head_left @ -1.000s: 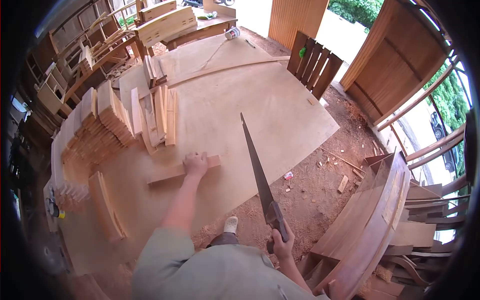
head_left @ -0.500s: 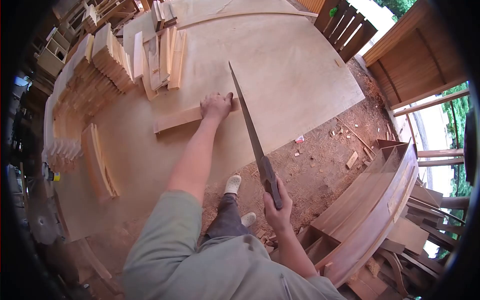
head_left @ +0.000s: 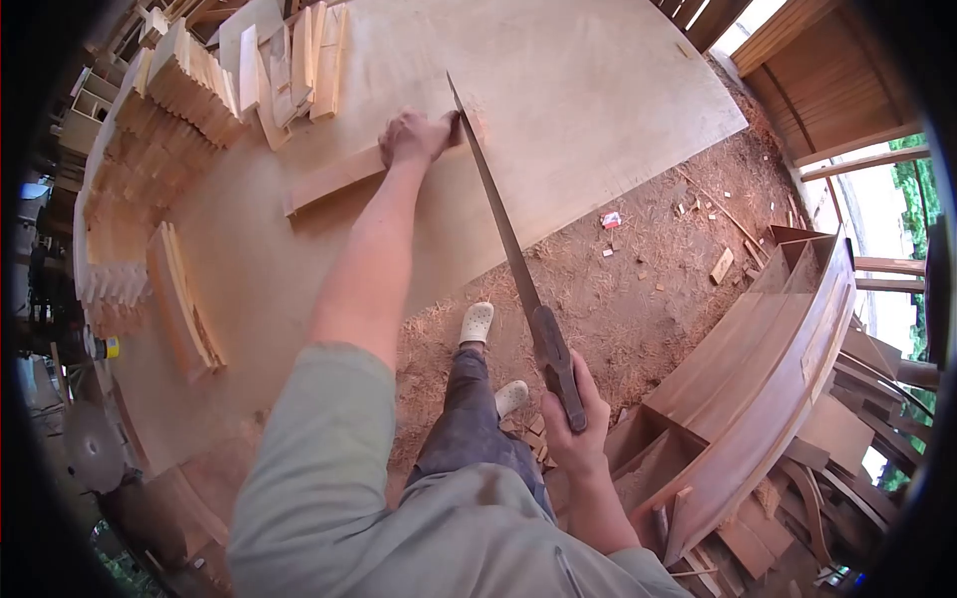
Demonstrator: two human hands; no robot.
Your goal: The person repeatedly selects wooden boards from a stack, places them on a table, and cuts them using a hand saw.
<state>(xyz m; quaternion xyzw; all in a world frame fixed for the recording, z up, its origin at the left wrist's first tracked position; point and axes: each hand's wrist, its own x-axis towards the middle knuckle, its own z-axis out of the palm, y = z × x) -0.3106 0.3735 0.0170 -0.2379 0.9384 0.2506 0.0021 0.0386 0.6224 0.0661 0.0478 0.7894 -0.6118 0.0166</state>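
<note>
A short wooden board [head_left: 331,187] lies across the large plywood sheet [head_left: 608,120]. My left hand [head_left: 417,138] is closed over its far part, fingers wrapped round the edge and thumb side toward the blade. In my right hand [head_left: 578,414] is the dark handle of a handsaw [head_left: 503,219], gripped near my body. The long tapering blade points up and away, crossing the board near its right end, just beside my left thumb. Pale sawdust shows on the sheet around that end.
Tall stacks of shaped wooden pieces [head_left: 199,85] stand on the left, with loose strips [head_left: 326,65] beside them. A pair of curved pieces [head_left: 182,304] lies nearer. On the right sits a wooden shelf unit [head_left: 713,364] by scrap wood. Offcuts [head_left: 722,266] litter the ground.
The view has shifted, so the sheet and stacks sit higher in it. My right hand and the saw handle are slightly lower and further right; my left hand still grips the board.
</note>
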